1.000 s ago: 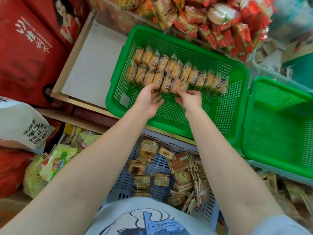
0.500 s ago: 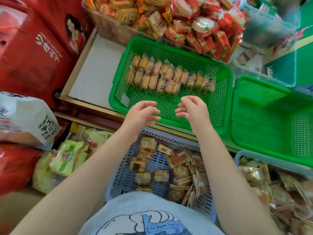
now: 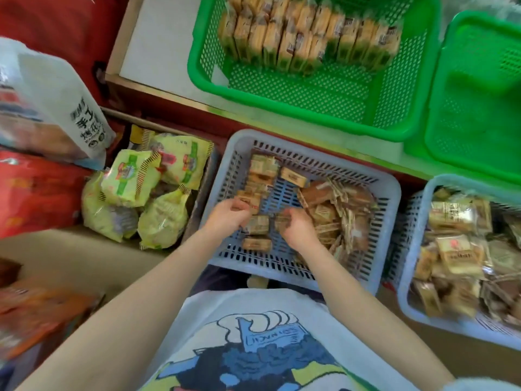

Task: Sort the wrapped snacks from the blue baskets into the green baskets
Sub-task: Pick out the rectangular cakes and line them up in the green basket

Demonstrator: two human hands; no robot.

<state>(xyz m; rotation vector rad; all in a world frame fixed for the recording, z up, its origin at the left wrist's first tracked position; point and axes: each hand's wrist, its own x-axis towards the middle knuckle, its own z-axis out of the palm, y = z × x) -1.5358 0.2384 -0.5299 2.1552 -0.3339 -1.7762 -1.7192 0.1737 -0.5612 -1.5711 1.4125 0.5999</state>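
Snacks (image 3: 258,224) btwn both hands, low in blue basket (image 3: 390,193).

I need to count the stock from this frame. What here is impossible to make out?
- Head view: the top edge cuts off the far end of the snack rows in the green basket.
- Right blue basket: motion blur smears its wrappers, and the right edge cuts it off.
- Left hand and right hand: curled fingers hide the packets under them in the middle blue basket.
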